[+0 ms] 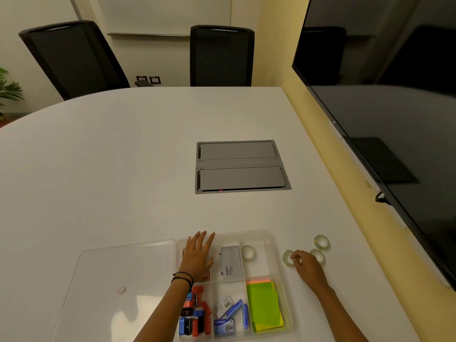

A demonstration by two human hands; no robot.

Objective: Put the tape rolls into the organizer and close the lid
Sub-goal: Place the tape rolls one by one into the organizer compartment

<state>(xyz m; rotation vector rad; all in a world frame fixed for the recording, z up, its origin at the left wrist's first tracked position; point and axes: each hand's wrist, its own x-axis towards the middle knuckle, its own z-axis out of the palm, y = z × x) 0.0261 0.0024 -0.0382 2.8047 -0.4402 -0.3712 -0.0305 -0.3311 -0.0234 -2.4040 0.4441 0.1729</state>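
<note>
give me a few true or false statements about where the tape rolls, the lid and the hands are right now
1. One tape roll already lies inside the organizer. True.
2. The lid is shut over the organizer. False: it lies flat on the table, to the left of the organizer.
3. Three tape rolls lie on the table to the right of the organizer. True: one at the fingers, one behind the hand, one farther back.
4. The left hand is picking up a tape roll. False: it rests open and flat over the organizer's far left compartment.
5. The right hand lies inside the organizer. False: it is on the table, fingers at a roll.
</note>
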